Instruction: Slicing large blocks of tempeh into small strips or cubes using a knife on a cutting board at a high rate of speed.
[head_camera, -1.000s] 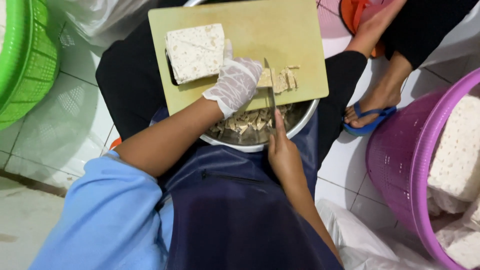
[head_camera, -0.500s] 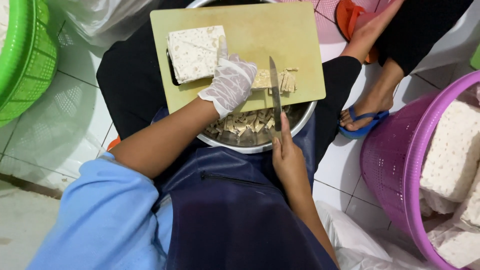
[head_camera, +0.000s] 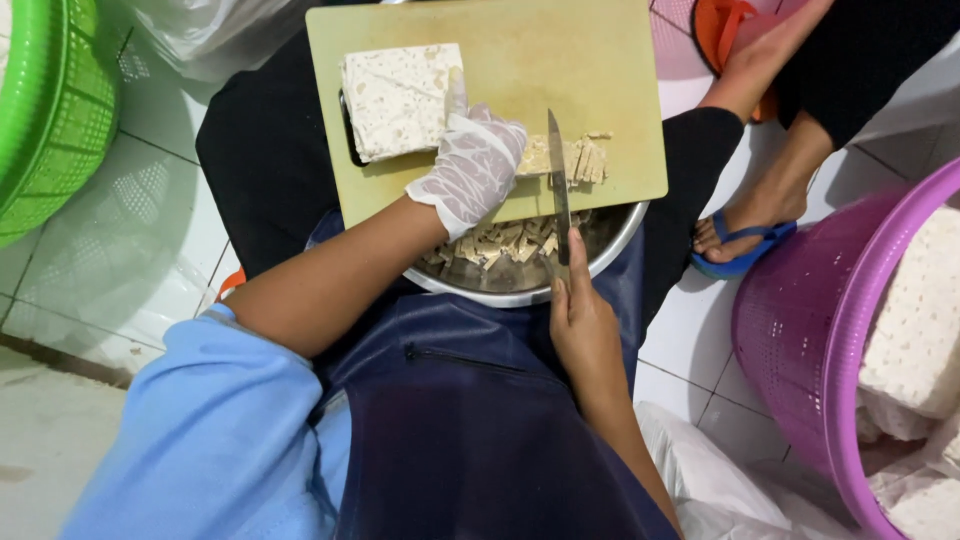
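Cutting board (head_camera: 600, 70) sits across the person's lap, its near edge overlapping the far rim of a steel bowl (head_camera: 620, 235). Left hand (head_camera: 470, 170), in a thin clear glove, lies flat near the board's near edge, fingers spread and pressing down on a pale block being cut (head_camera: 537, 155); the hand hides most of that piece. Cut strips (head_camera: 588, 160) lie just right of the blade, near the board's near right corner. Right hand (head_camera: 585, 325) grips the knife (head_camera: 557, 170), fingers wrapped round the handle with the forefinger laid along it; blade runs from above the bowl up over the near edge of the board, point away from the body, between glove and strips. A whole square slab (head_camera: 395, 100) sits at the board's far left, just beside the glove; whether they touch is unclear. Bowl holds a pile of cut pieces (head_camera: 500, 245), partly covered by board and knife. Around: green basket (head_camera: 50, 110) at left on the tiled floor (head_camera: 140, 230), contents not visible; purple basket (head_camera: 800, 340) at right, holding more pale slabs (head_camera: 915, 330). Another person's foot in a blue sandal (head_camera: 745, 235) stands on the floor between board and purple basket, near the board's right edge.
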